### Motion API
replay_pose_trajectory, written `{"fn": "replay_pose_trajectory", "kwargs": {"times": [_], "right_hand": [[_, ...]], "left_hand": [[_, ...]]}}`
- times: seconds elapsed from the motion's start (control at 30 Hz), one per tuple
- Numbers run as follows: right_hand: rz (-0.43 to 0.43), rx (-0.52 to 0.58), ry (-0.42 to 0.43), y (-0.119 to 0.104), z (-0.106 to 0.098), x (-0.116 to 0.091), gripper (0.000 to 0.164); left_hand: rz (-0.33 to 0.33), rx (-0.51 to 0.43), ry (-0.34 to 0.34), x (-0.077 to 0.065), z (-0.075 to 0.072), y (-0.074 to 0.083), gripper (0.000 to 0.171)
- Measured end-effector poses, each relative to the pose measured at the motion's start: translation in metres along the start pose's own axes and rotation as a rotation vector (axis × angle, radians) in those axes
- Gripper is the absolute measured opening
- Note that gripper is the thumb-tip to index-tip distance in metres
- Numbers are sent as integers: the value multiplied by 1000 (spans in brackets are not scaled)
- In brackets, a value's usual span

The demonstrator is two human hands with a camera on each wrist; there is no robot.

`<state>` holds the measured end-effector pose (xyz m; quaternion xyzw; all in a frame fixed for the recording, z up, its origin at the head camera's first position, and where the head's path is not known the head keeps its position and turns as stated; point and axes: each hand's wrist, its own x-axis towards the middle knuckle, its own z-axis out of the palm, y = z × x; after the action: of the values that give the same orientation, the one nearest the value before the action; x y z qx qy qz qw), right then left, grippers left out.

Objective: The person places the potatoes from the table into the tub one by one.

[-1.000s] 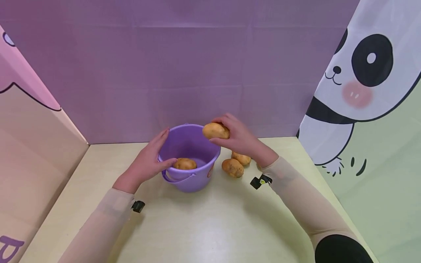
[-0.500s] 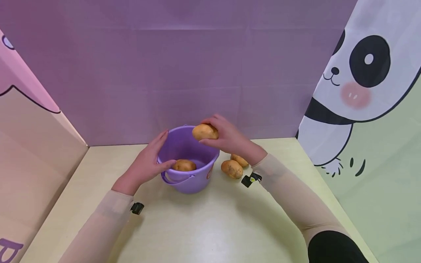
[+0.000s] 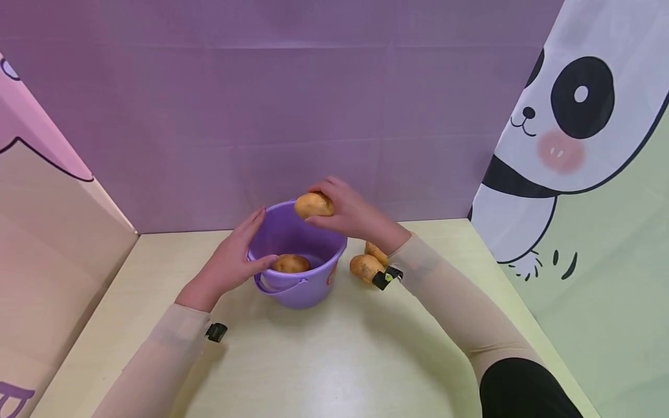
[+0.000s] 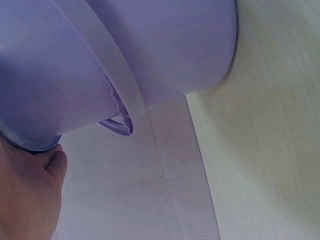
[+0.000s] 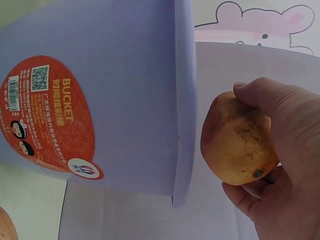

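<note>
A purple bucket [image 3: 306,293] stands on the table with a potato [image 3: 291,263] inside it. My left hand [image 3: 228,262] holds the bucket's left side at the rim. Its thumb lies over the near rim and its other fingers reach along the left edge. In the left wrist view, part of the left hand [image 4: 30,192] shows right at the rim. My right hand [image 3: 351,210] grips another potato [image 3: 313,205] between thumb and fingers, above the bucket's far right rim. The right wrist view shows this potato [image 5: 239,140] close beside the rim.
Two more potatoes lie on the table right of the bucket, a nearer potato [image 3: 363,267] and a farther potato [image 3: 375,252], both partly hidden by my right arm. The bucket's handle [image 3: 279,288] hangs down in front. A purple backdrop [image 3: 292,116] rises behind the table [image 3: 313,366].
My right hand has moved left with its potato, from the bucket's right edge to over its opening. The left hand keeps its place on the rim.
</note>
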<state>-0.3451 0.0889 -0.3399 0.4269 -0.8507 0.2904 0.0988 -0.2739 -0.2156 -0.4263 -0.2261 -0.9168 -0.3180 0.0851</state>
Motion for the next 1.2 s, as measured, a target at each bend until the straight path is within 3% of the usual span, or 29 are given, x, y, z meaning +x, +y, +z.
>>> {"fn": "replay_pose_trajectory", "kwargs": {"times": [1.2], "right_hand": [[74,18,-80,4,8,2,62]], "left_hand": [[7,-21,12,1,2,-2,103]]}}
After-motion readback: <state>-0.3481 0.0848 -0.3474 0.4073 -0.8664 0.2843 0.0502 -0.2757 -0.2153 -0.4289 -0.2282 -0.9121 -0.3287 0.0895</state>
